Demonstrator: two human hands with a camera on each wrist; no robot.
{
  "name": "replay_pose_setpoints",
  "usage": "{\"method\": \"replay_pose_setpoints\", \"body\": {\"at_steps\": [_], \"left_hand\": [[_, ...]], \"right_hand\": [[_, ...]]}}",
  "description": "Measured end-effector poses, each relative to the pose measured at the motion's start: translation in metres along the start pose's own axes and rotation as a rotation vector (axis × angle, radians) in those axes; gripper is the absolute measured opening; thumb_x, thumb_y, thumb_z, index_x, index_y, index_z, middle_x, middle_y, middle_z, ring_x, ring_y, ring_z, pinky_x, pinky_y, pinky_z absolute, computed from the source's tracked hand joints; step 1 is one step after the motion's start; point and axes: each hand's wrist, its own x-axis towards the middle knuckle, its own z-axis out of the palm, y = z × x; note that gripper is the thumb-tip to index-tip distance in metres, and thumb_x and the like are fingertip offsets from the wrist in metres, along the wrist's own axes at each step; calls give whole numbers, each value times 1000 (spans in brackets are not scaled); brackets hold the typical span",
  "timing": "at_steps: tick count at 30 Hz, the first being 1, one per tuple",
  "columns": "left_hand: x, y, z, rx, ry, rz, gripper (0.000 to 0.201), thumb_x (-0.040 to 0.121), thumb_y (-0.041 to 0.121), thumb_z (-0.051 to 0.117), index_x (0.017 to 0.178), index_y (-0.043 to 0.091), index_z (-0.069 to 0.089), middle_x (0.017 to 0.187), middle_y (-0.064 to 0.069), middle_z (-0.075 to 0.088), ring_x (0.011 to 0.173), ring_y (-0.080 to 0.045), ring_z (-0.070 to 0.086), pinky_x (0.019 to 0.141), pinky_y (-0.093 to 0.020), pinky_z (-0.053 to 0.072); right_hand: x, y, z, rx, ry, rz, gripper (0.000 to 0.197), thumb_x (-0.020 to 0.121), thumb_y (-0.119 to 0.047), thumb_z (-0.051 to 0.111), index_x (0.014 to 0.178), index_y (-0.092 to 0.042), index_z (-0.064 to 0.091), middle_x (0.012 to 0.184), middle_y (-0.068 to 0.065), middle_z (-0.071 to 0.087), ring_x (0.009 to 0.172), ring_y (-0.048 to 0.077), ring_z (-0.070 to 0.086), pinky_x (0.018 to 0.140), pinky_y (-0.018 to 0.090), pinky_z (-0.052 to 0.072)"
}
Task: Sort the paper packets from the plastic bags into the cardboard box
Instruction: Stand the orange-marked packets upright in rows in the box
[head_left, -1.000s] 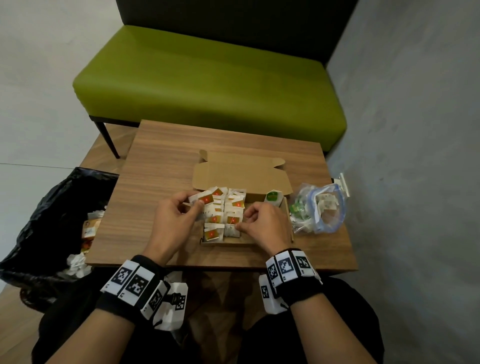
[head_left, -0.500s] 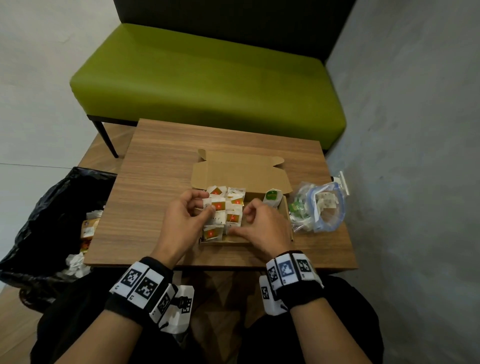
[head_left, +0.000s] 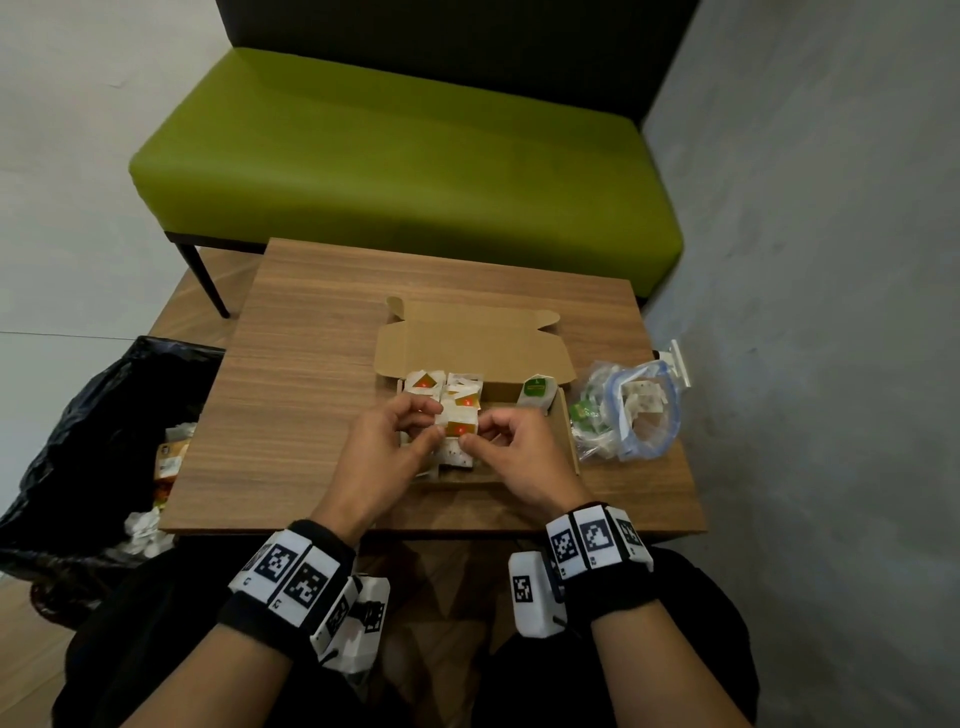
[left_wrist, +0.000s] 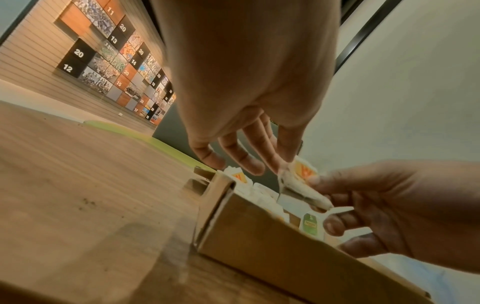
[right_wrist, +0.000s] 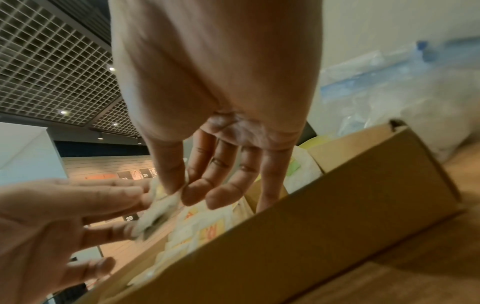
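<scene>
The person is holding a small stack of white paper packets with orange-red labels (head_left: 460, 423) just above the open brown cardboard box (head_left: 567, 431), which is sitting on the wooden table (head_left: 311, 374). Judging by the neat rows of the same packets already lying in the box's left part, both hands are pressing the stack square so that it will drop in alongside them. A single white packet with a green label (head_left: 537, 391) is standing apart at the box's far right, which suggests the kinds are being kept separate.

The left hand (head_left: 387, 452) is pinching the stack's left edge, thumb below and fingers curled over the top; in the left wrist view its fingertips (left_wrist: 281, 162) are touching the packets. The right hand (head_left: 519, 452) is gripping the stack's right edge between thumb and bent fingers, as the right wrist view shows. Both wrists are angling inward over the box's near wall.

The clear plastic zip bag with a blue seal (head_left: 631, 410) is lying open just beside the box on the right and is holding more packets, so the sorting looks unfinished. A black rubbish bag (head_left: 78, 415) is sitting on the floor to the left.
</scene>
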Motion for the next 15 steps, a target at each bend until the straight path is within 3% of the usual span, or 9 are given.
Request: {"method": "replay_pose_setpoints", "body": {"at_steps": [3, 6, 9, 12, 15], "left_hand": [[1, -1, -7, 73, 115, 6, 27, 91, 12, 67, 114, 25, 62, 99, 14, 67, 82, 6, 58, 62, -6, 45], [1, -7, -15, 162, 195, -35, 30, 90, 14, 66, 117, 26, 62, 98, 19, 59, 81, -1, 57, 62, -16, 49], [1, -12, -15, 227, 157, -62, 32, 89, 16, 68, 118, 29, 61, 101, 19, 55, 82, -8, 56, 68, -28, 53], [3, -12, -13, 257, 131, -56, 30, 88, 14, 69, 113, 29, 63, 103, 12, 57, 79, -7, 54, 63, -19, 44], [3, -10, -12, 305, 108, -32, 27, 88, 13, 68, 111, 26, 65, 107, 10, 57, 79, 0, 49, 66, -13, 37]], "right_hand": [[2, 4, -12, -151, 45, 53, 10, 90, -31, 70, 90, -21, 73, 82, -7, 68, 75, 6, 60, 72, 32, 52], [3, 9, -14, -296, -33, 96, 9, 91, -35, 68, 95, -27, 71, 85, -12, 66, 81, 3, 59, 74, 29, 52], [3, 7, -3, -381, -119, 105, 12, 89, -39, 69, 95, -28, 72, 89, -12, 68, 87, 7, 62, 83, 38, 54], [2, 2, 5, -522, -58, 78, 19, 88, -42, 69, 102, -30, 73, 95, -13, 69, 92, 7, 61, 83, 34, 52], [1, 4, 5, -568, 27, 81, 26, 84, -49, 72, 102, -30, 72, 87, -15, 69, 88, 5, 62, 81, 35, 54]]}}
